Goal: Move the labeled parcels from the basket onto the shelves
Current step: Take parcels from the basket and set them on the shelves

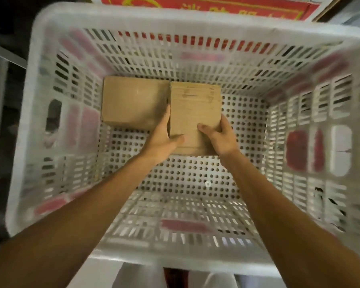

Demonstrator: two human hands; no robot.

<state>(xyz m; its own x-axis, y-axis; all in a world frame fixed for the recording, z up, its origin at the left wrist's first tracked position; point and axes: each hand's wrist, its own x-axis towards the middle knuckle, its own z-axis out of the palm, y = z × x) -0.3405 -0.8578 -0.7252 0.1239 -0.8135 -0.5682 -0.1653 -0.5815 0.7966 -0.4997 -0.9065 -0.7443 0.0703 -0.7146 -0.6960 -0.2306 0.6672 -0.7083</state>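
Your forearms reach in from 7 and 5 o'clock, down into the white slotted basket. Your left hand clasps the left edge of a brown cardboard parcel, thumb on top; your right hand grasps its right edge likewise. It sits low near the basket's middle, touching a second parcel at its 9 o'clock. A red printed sheet shows beyond the rim at 12 o'clock.
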